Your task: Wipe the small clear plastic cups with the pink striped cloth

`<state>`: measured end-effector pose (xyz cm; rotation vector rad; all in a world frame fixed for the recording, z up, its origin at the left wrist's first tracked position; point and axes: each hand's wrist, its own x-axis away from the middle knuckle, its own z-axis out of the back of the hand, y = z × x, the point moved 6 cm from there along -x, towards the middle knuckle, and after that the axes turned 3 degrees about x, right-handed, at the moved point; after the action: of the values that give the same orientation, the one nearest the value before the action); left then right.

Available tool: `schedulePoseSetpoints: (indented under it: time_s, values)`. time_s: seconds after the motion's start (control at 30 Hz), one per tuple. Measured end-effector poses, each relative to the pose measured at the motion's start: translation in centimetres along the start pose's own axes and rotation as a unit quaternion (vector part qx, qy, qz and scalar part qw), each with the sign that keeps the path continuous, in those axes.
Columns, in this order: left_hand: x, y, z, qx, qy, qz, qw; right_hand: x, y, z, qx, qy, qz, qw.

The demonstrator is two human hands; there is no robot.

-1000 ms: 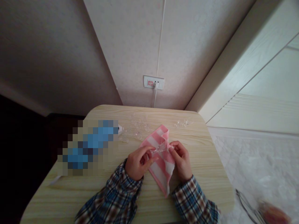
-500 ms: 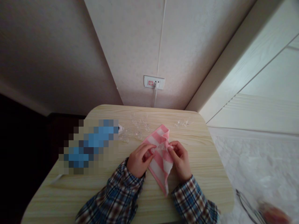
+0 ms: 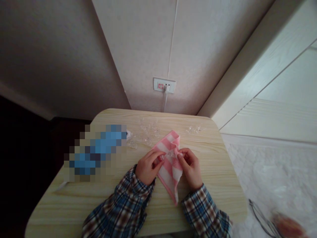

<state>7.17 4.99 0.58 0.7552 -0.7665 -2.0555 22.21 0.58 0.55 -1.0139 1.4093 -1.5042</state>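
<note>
A pink and white striped cloth (image 3: pixel 170 172) lies over the middle of a light wooden table (image 3: pixel 213 165). Above it my left hand (image 3: pixel 148 165) and my right hand (image 3: pixel 190 168) meet, fingertips pinching a small clear object (image 3: pixel 170 154) between them, partly wrapped in the cloth. The cloth's lower corner hangs down toward me between my plaid sleeves. What exactly the clear object is, I cannot tell.
Several small clear pieces (image 3: pixel 148 130) are scattered on the far part of the table, with another small cluster (image 3: pixel 195 129) at the far right. A blurred blue patch (image 3: pixel 99 148) covers the left side. A wall socket (image 3: pixel 164 85) with a cable sits behind. Thin metal wires (image 3: pixel 260 218) lie at the lower right.
Both hands have drawn slightly closer together over the cloth, and the cloth has bunched narrower. The view shifted a little.
</note>
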Motion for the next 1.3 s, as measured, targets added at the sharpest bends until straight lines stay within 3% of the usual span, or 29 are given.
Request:
schedulePoseSetpoints:
  time_s: [0.93, 1.3]
  values:
    - [-0.4, 1.0, 0.3, -0.006, 0.03, -0.032, 0.999, -0.3, -0.3, 0.3, 0.032, -0.02, 0.052, 0.998]
    - [-0.3, 0.8, 0.2, -0.001, 0.021, -0.013, 1.0, -0.4, 0.0, 0.3, 0.028, -0.026, 0.031, 0.999]
